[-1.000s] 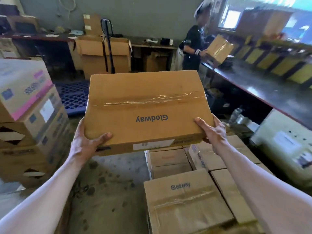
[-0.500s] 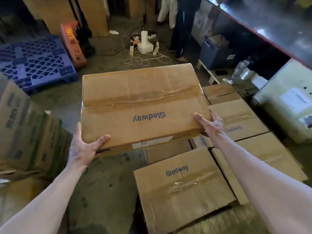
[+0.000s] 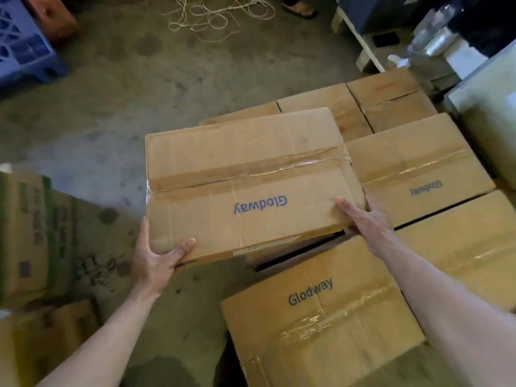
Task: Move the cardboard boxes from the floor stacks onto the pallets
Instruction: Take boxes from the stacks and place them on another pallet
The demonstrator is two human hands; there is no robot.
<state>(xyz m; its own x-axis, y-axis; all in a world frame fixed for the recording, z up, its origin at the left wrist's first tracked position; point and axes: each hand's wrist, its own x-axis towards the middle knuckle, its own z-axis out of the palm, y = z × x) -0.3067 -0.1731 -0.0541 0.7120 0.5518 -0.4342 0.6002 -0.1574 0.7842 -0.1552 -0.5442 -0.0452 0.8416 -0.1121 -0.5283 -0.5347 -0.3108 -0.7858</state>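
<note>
I hold a taped cardboard box (image 3: 248,177) printed "Glodway" in both hands, low over a layer of similar boxes. My left hand (image 3: 156,261) grips its near left corner, thumb on top and fingers underneath. My right hand (image 3: 365,222) grips the near right corner the same way. Below and right lie several more Glodway boxes: one close to me (image 3: 321,319), one to the right (image 3: 418,169), others behind (image 3: 335,107). Whatever they rest on is hidden.
Printed cartons (image 3: 30,236) are stacked at my left. A blue plastic pallet (image 3: 25,51) lies at the far left, tangled string (image 3: 217,18) on the concrete floor ahead. A pale bulky object (image 3: 491,118) and clutter stand at the right.
The box has come down from chest height to just above the layer of boxes, and my view has tilted down to the floor. Both hands keep their grip.
</note>
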